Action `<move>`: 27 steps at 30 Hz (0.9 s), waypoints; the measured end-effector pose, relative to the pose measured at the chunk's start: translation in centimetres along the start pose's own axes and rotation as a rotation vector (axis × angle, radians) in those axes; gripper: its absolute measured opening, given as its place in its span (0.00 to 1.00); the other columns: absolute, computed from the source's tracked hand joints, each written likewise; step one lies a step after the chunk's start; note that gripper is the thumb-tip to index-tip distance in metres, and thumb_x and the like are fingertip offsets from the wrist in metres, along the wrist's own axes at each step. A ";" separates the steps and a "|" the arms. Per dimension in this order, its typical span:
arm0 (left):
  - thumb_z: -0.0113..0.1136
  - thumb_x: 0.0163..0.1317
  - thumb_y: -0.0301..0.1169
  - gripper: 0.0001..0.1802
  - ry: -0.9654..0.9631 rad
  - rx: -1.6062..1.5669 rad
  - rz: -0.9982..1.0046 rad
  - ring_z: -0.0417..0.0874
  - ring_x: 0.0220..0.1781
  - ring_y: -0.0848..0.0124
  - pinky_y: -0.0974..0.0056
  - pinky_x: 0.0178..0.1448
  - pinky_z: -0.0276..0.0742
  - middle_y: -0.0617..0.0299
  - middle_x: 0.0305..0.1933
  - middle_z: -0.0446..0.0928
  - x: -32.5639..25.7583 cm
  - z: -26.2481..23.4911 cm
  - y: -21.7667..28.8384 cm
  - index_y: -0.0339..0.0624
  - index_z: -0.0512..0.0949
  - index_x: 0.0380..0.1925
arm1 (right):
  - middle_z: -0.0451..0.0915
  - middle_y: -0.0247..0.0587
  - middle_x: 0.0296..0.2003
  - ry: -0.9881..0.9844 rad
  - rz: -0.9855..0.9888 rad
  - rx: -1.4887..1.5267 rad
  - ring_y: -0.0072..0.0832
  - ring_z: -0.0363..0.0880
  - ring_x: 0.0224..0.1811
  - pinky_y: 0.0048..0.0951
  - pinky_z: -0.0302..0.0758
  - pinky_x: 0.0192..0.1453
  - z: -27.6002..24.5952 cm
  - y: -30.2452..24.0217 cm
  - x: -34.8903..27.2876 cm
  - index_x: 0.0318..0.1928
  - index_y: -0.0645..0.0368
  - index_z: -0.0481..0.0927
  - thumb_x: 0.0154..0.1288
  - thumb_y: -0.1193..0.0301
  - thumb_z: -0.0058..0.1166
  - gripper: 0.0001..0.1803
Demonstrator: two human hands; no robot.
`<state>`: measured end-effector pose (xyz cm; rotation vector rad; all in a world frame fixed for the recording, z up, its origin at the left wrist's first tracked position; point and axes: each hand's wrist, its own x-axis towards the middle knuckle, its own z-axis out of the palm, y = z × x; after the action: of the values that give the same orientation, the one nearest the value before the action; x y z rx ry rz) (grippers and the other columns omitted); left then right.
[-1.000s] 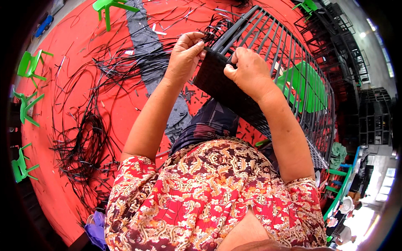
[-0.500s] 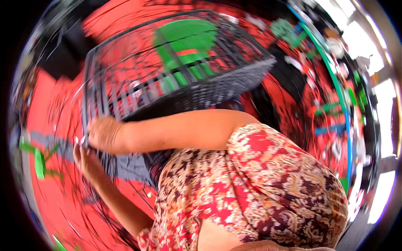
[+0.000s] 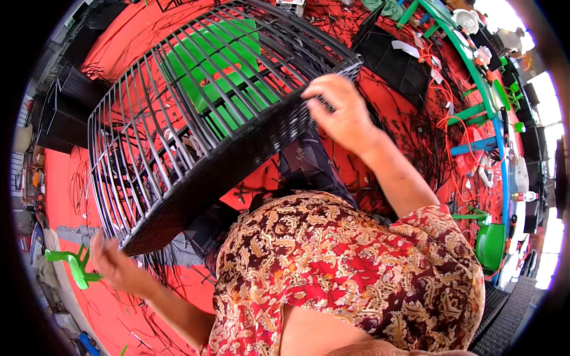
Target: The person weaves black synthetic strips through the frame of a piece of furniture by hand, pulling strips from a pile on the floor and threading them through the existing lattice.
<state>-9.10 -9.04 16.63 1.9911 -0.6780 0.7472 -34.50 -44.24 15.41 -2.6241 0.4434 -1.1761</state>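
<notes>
A black frame [image 3: 196, 184] with many parallel bars and a dark woven band along its near side stands tilted across my lap. My right hand [image 3: 344, 113] is at its right corner, thumb and fingers curved and apart, with nothing visible between them. Whether it touches the band, I cannot tell. My left hand [image 3: 116, 267] is beside the frame's lower left corner; its fingers are blurred, and anything in them cannot be made out. Behind the bars shows a green plastic chair [image 3: 208, 53].
Loose dark strands and scraps lie over the red floor [image 3: 172, 291]. A small green stool [image 3: 77, 267] is at the left. To the right are a black panel [image 3: 395, 68], an orange cord [image 3: 445, 118], a green and blue table edge [image 3: 484, 83] and another green chair [image 3: 491, 246].
My right hand has left the frame's left corner, where both hands were together, and moved to its right corner. My left hand has lowered slightly. The frame's tilt in view has changed.
</notes>
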 end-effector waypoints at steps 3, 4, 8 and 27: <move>0.54 0.54 0.20 0.12 -0.448 -0.217 0.342 0.75 0.48 0.64 0.63 0.54 0.68 0.56 0.43 0.76 0.2 5.9 6.4 0.37 0.76 0.40 | 0.75 0.39 0.35 0.036 0.101 -0.049 0.37 0.73 0.43 0.33 0.69 0.50 -2.1 3.9 -0.2 0.34 0.56 0.75 0.48 0.76 0.56 0.09; 0.55 0.53 0.20 0.12 -0.555 -0.209 0.366 0.75 0.48 0.61 0.61 0.55 0.68 0.54 0.44 0.76 -0.2 7.6 8.4 0.38 0.76 0.40 | 0.75 0.39 0.36 0.032 0.101 -0.085 0.36 0.72 0.44 0.33 0.68 0.51 -2.7 4.9 0.3 0.34 0.57 0.75 0.47 0.76 0.56 0.10; 0.57 0.54 0.26 0.13 -0.727 -0.384 0.585 0.74 0.48 0.57 0.60 0.53 0.68 0.52 0.44 0.75 -0.5 15.2 14.0 0.37 0.76 0.41 | 0.74 0.39 0.41 -0.149 0.045 -0.086 0.36 0.69 0.50 0.35 0.63 0.57 -4.3 8.3 1.5 0.40 0.57 0.74 0.46 0.74 0.57 0.16; 0.61 0.47 0.27 0.15 -0.857 -0.431 0.723 0.72 0.42 0.60 0.60 0.48 0.68 0.59 0.36 0.75 -0.3 21.3 17.0 0.41 0.78 0.38 | 0.72 0.38 0.32 -0.653 -0.131 0.030 0.37 0.70 0.41 0.35 0.67 0.47 -2.4 8.7 7.0 0.32 0.56 0.73 0.44 0.75 0.59 0.12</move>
<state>-16.07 -35.38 16.32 1.5844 -1.9406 0.0503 -33.45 -55.05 18.96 -2.8325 0.1219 -0.2935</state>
